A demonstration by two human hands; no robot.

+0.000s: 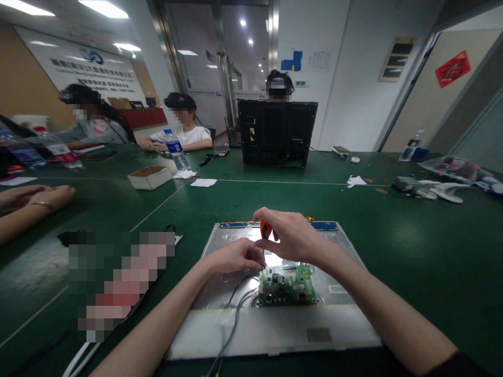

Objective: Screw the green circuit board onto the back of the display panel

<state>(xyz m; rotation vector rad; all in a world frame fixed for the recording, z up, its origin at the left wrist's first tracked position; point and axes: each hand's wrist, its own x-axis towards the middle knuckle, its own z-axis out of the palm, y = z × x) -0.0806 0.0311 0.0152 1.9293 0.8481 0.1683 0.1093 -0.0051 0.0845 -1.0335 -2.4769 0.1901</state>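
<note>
My right hand (294,234) is closed round the red-and-black handle of a screwdriver (265,229), which stands nearly upright with its shaft pointing down. The tip meets the upper left corner of a green circuit board (286,285). Beside that corner, my left hand (238,256) has its fingers pinched together close to the shaft; what they grip is hidden. The board lies on the silver metal back of a display panel (341,293). Dark cables (236,319) run from the board's left side over the panel's near edge. A blue strip board (324,225) lines the panel's far edge.
The panel rests on a green table (416,251). Left of it lies a blurred-out flat item (126,288) with white cords. Beyond stand an open box (151,177), a water bottle (175,149) and a black monitor back (277,133). Several people sit around; another person's hands (51,201) rest at left.
</note>
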